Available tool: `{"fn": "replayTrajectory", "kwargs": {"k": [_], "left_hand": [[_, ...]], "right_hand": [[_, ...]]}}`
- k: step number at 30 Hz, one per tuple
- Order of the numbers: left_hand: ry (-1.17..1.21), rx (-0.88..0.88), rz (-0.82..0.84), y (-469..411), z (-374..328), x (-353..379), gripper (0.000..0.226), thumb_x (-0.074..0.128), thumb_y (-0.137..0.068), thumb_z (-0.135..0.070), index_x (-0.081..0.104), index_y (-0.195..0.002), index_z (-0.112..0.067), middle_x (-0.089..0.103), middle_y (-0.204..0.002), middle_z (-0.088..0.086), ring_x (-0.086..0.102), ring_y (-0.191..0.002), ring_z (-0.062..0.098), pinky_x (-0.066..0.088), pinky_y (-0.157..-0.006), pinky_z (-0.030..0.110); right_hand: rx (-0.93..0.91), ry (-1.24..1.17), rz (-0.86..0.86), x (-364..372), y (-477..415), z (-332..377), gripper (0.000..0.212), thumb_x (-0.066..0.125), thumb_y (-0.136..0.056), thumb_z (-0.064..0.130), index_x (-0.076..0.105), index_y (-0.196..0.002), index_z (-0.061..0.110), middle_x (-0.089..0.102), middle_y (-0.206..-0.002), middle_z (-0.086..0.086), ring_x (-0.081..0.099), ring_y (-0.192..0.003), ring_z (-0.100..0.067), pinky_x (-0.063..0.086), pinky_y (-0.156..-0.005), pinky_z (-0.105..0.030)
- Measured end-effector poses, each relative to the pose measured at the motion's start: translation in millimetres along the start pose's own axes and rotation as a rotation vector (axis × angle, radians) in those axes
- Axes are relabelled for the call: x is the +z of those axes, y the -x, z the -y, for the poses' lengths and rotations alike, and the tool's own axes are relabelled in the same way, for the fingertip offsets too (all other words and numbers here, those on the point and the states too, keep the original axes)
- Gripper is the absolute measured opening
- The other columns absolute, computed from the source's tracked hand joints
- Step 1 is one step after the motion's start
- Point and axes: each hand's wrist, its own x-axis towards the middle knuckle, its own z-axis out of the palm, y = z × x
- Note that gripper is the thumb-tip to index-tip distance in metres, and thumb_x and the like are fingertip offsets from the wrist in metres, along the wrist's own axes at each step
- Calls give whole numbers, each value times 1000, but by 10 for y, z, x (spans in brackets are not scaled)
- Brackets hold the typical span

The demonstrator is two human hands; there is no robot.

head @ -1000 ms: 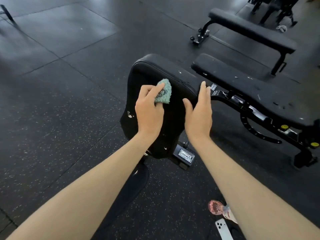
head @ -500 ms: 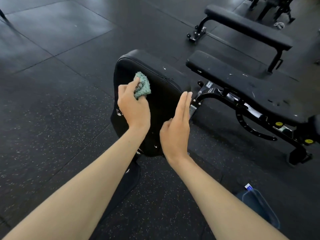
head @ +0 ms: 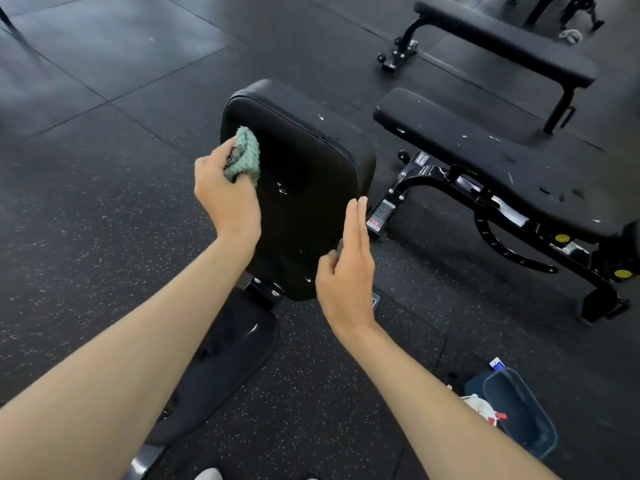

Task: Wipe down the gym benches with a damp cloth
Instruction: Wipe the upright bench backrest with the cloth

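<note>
A black bench has its padded backrest raised upright in front of me, with its seat pad below. My left hand grips a bunched teal cloth and holds it against the backrest's upper left part. My right hand is held flat with straight fingers at the backrest's lower right edge; whether it touches the pad cannot be told.
A second adjustable bench on a black frame stands to the right. A flat bench is behind it. A blue plastic bin with items sits on the rubber floor at lower right. Open floor lies to the left.
My left hand has carried the cloth leftward to the backrest's upper left. My right hand let go of the pad's right edge and dropped lower, fingers straight.
</note>
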Motion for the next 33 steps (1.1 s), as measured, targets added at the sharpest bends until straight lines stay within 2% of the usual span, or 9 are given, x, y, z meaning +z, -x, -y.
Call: {"fn": "replayTrajectory", "kwargs": {"k": [4,9,14,18,20,24,28,31,33], "left_hand": [[59,-34,2,150,-126,193,43,55,-87,8,61,-125,-12,49,-106,-4,48,-84,-8,38,-79,-2],[96,204,145,650,-181,307,38,57,-85,9,65,-118,-8,49,-102,0,53,-89,4,49,-82,14],[73,379,274,757,-88,221,39,57,-81,14,67,-113,-5,51,-103,4,52,-94,8,46,-80,10],[145,76,13,417,-156,112,38,57,-86,8,65,-118,-10,52,-108,4,53,-88,1,43,-76,2],[170,-8,-50,236,-185,126,40,55,-86,9,65,-119,-11,51,-107,3,52,-84,-2,41,-76,1],[141,45,-11,411,-317,349,39,55,-86,9,64,-120,-9,48,-99,1,50,-79,-1,41,-74,2],[143,278,155,814,-188,412,29,57,-87,8,65,-113,-2,46,-100,1,51,-95,8,46,-75,6],[139,340,331,878,-60,343,25,56,-88,7,64,-111,2,46,-100,-3,49,-102,1,49,-77,12],[89,436,412,873,-19,250,29,58,-86,8,65,-112,-2,50,-105,5,52,-105,14,53,-79,20]], "right_hand": [[5,-54,19,-80,-31,-11,79,42,-90,-12,6,-153,18,7,-162,3,2,-137,14,7,-104,3],[57,-183,-73,-119,-49,-6,73,37,-83,-21,32,-149,12,26,-157,1,23,-139,5,23,-110,-6],[-29,-101,-127,-195,-91,-45,44,42,-81,-20,63,-113,3,42,-147,2,61,-103,-17,44,-83,-12],[-4,-110,-132,-248,-105,5,33,41,-82,-19,64,-91,3,44,-147,-8,50,-124,2,39,-94,-7],[35,-139,-137,-258,-118,42,34,40,-83,-19,64,-86,4,45,-146,-9,51,-127,-6,44,-98,-15],[120,-200,-138,-294,-158,51,35,36,-80,-21,66,-76,-3,48,-143,-8,57,-105,-9,47,-83,-19],[148,-232,-116,-343,-198,34,40,38,-79,-19,66,-65,6,53,-140,-9,54,-124,-12,42,-95,-15],[146,-261,-133,-364,-233,56,39,42,-77,-18,65,-60,8,61,-131,-6,66,-98,-7,53,-80,-26],[121,-252,-135,-369,-227,83,38,43,-75,-19,64,-57,8,66,-123,-2,63,-72,0,49,-62,-20]]}}
